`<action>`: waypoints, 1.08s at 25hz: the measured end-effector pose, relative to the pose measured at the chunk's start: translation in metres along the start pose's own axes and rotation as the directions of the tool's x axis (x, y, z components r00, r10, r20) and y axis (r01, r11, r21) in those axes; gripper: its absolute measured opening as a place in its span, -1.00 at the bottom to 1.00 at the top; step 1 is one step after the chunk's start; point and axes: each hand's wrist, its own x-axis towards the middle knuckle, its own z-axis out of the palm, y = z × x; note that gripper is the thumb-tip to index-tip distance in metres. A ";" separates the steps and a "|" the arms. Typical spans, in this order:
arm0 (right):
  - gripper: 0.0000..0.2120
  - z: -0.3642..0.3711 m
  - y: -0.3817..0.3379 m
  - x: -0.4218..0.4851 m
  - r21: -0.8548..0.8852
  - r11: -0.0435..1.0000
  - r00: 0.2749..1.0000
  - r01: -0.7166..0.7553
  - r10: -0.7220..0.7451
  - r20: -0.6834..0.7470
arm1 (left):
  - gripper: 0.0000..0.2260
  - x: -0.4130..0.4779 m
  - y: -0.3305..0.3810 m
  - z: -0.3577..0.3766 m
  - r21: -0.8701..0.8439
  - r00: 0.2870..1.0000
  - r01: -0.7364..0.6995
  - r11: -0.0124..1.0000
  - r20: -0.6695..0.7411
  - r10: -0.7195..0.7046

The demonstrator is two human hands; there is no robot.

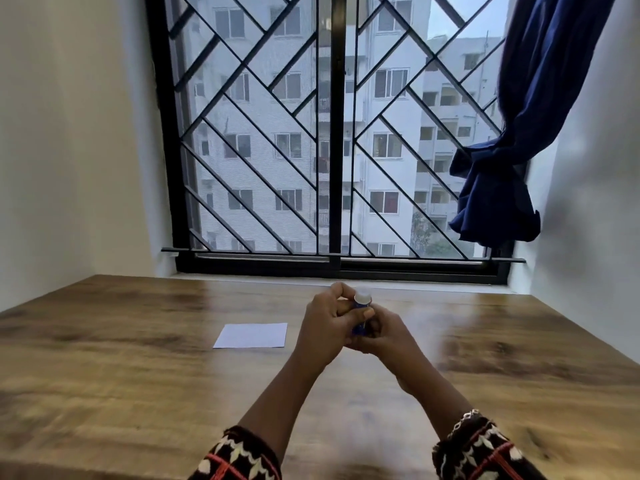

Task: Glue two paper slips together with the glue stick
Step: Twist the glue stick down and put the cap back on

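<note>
Two dark embroidered sleeves [242,459] reach out over the brown wood-grain table [138,375]. Just right of the flat white paper slip [251,335], the left hand [325,323] and right hand [388,332] meet, both sets of fingers curled round a small blue glue stick [362,300], held upright above the table, pale end up. Beyond the slip stands a black-barred window [332,133], with a knotted navy curtain [512,133] to its far right.
</note>
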 end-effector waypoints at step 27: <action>-0.67 -0.003 0.008 0.009 -0.141 0.990 0.995 0.002 0.011 0.095 | -0.89 0.003 -0.012 -0.012 0.129 0.999 -0.014 0.991 0.046 0.008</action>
